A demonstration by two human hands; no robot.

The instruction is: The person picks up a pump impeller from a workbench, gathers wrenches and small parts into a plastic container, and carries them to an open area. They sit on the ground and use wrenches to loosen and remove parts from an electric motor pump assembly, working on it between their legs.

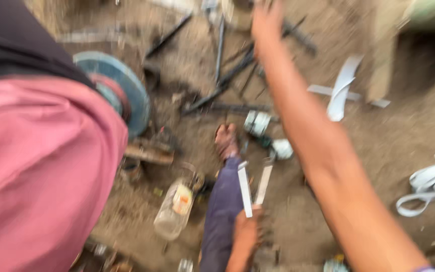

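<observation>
The view is blurred by motion. My left hand [246, 232] is low in the middle, shut on two flat white strips [245, 189] that stick up from it side by side. It rests next to my leg in purple trousers [221, 206], with my bare foot [226, 141] on the dirt. My right arm stretches far forward, and my right hand [267, 21] is at the top edge over a scatter of dark metal rods [227, 75]. The blur hides whether its fingers hold anything. A pink garment [41, 171] fills the left side.
The ground is bare dirt. A blue round disc [127, 88] lies at the left and a clear plastic bottle [174, 209] beside my leg. White strips lie bent at the upper right [342, 88] and coiled at the right edge [431, 185]. Small pale objects [257, 123] sit near my foot.
</observation>
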